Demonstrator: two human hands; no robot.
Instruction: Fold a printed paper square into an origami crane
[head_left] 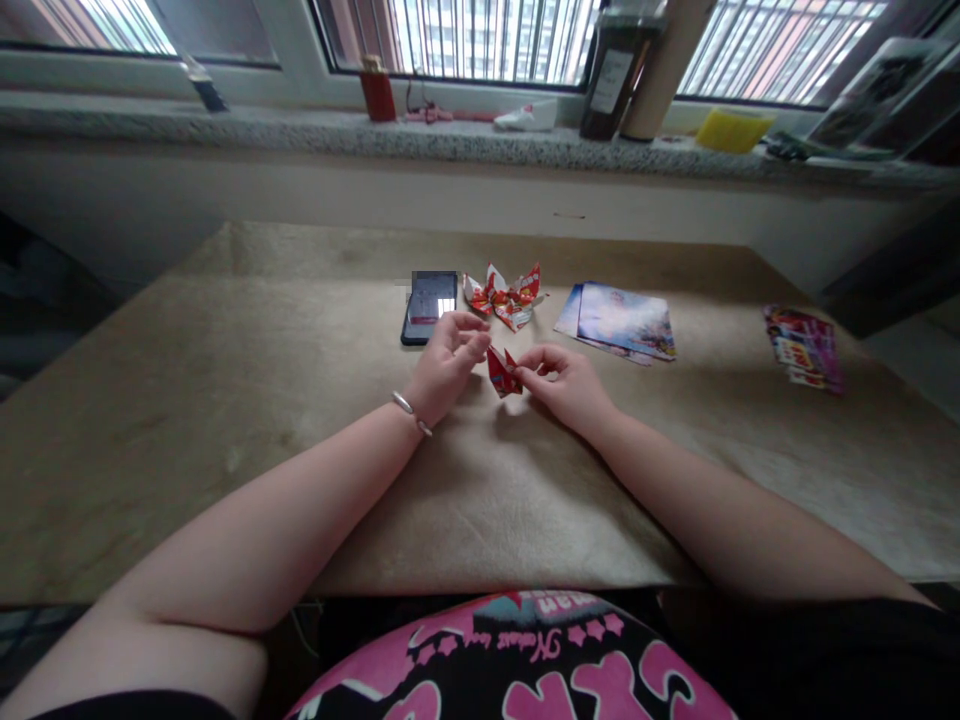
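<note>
A small red folded-paper piece with pointed tips (504, 375) is just above the table, between my two hands. My right hand (566, 385) pinches its right side between thumb and fingers. Close by its upper left point is my left hand (444, 365), with fingers loosely bent and thumb and forefinger a little apart; whether the thumb touches the paper is unclear. Just beyond my hands lie red and white folded-paper pieces (504, 297) with several pointed flaps. A phone (429, 300) with its screen lit rests behind my left hand.
Picture sheets (626, 318) lie in a stack right of the folded pieces. Colourful cards (806, 350) sit near the table's (247, 400) right side. Along the windowsill (285, 128) stand a red lighter-like object (377, 90), a dark bottle (615, 75) and a yellow item (733, 130).
</note>
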